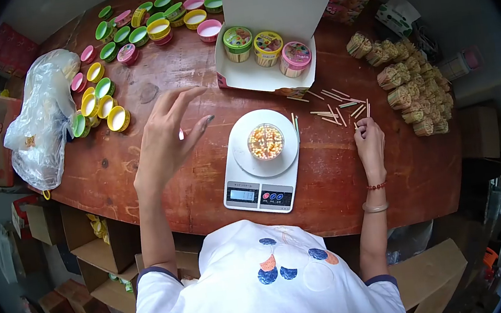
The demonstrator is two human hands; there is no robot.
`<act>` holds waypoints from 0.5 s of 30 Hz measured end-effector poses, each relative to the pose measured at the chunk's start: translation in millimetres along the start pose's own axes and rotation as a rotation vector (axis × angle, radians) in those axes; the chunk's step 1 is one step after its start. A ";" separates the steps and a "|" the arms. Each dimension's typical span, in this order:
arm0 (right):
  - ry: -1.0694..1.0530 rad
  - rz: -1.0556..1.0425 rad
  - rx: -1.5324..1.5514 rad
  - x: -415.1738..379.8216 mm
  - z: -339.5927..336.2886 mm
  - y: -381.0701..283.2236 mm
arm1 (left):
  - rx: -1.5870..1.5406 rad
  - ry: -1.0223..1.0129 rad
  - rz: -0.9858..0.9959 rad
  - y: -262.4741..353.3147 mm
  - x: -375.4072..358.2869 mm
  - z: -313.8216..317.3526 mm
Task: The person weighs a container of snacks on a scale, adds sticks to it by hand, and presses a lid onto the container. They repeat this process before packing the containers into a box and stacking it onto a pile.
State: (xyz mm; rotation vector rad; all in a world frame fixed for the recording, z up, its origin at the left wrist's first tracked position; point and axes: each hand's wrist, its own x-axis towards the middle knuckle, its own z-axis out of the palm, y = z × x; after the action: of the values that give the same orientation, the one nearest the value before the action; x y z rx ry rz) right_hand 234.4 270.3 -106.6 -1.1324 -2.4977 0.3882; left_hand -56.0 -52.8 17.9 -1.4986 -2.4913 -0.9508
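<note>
Dark red wood of the desk [141, 169] spreads under my hands. My left hand [165, 135] hovers with fingers spread and holding nothing, between the loose coloured lids [99, 105] and the white scale [261, 161]. On the scale's plate stands a clear cup [265, 141] packed with sticks. My right hand [371, 143] rests on the desk right of the scale, fingers curled together on what seems to be a thin stick [368, 108], among scattered sticks [334, 108]. Behind the scale, an open white box [273, 5] holds three lidded cups [267, 48].
</note>
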 end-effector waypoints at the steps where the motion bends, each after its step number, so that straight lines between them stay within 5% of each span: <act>1: -0.025 0.042 0.055 -0.9 -1.3 -0.8 | -0.009 0.003 0.013 3.2 5.2 1.6; 9: 0.014 0.074 0.146 -7.4 -34.4 -44.0 | 0.011 0.018 0.002 -5.7 -0.4 -4.0; 12: 0.067 0.055 0.826 -14.3 -49.3 -101.6 | -0.008 0.082 -0.083 -12.4 -15.4 -12.5; 15: -0.021 -0.105 0.903 -21.4 -50.5 -162.0 | -0.020 0.111 -0.137 -20.0 -26.0 -15.8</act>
State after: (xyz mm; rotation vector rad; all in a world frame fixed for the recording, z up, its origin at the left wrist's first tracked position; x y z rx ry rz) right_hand 162.4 155.2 -2.5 -0.6096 -1.9746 1.3146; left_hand -62.7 -88.0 11.6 -1.2569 -2.5383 -1.0516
